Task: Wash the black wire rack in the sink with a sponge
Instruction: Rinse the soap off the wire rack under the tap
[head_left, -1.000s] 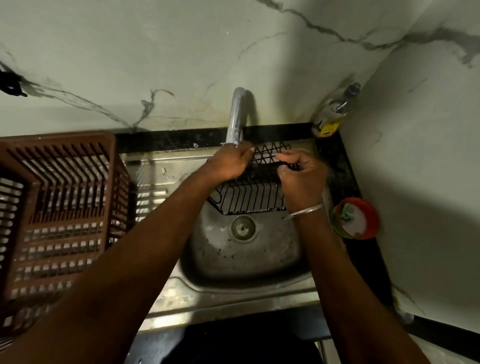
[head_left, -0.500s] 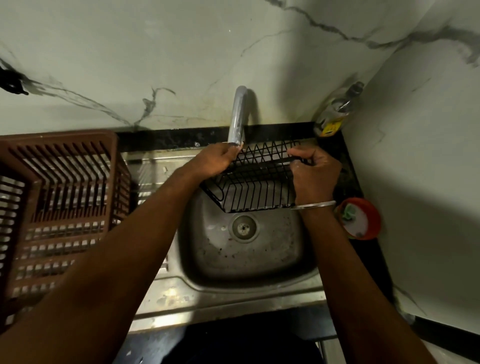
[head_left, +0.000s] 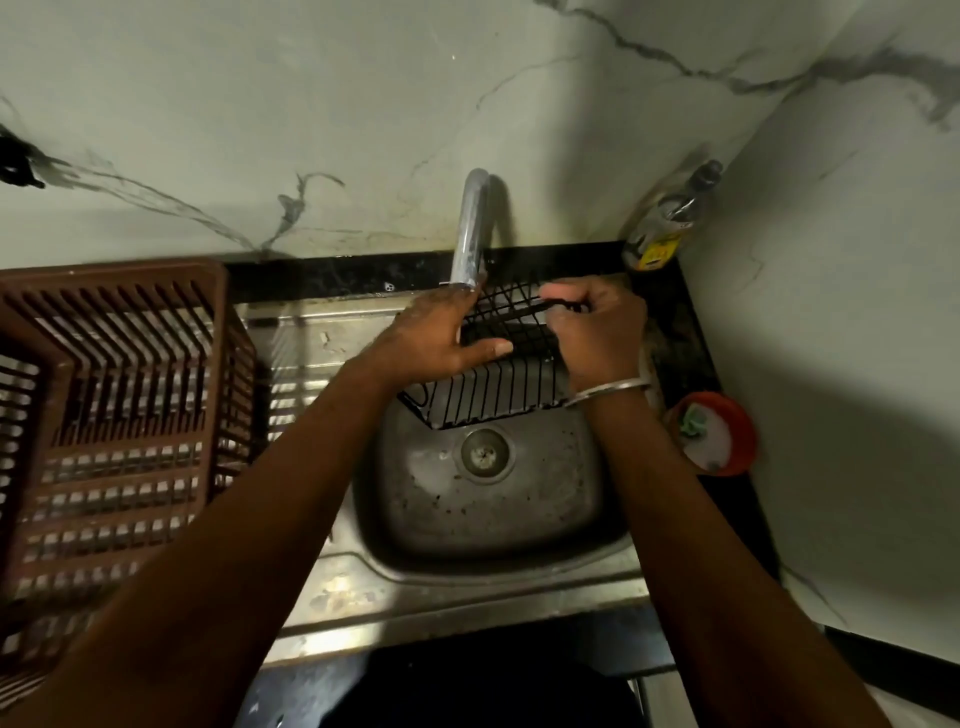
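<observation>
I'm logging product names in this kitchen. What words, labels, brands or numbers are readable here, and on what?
No text can be read here.
On the bottle in the corner, the yellow label: print too blurred to read.
On the orange tub beside the sink: no lettering shows.
On the brown basket: no lettering shows.

A black stone desk (head_left: 322, 275) runs along the marble wall, and the steel sink (head_left: 467, 587) is set into it, its ribbed drainboard (head_left: 306, 332) stretching left of the basin. A brown slatted plastic crate (head_left: 119, 395) stands on that drainboard, well left of the sink, and a chrome tap (head_left: 470, 234) rises just behind the sink's back rim. On the narrow desk strip right of the sink sits an open orange tub (head_left: 714, 431), and a yellow-labelled bottle (head_left: 665, 223) stands in the corner behind the sink's right end.
</observation>
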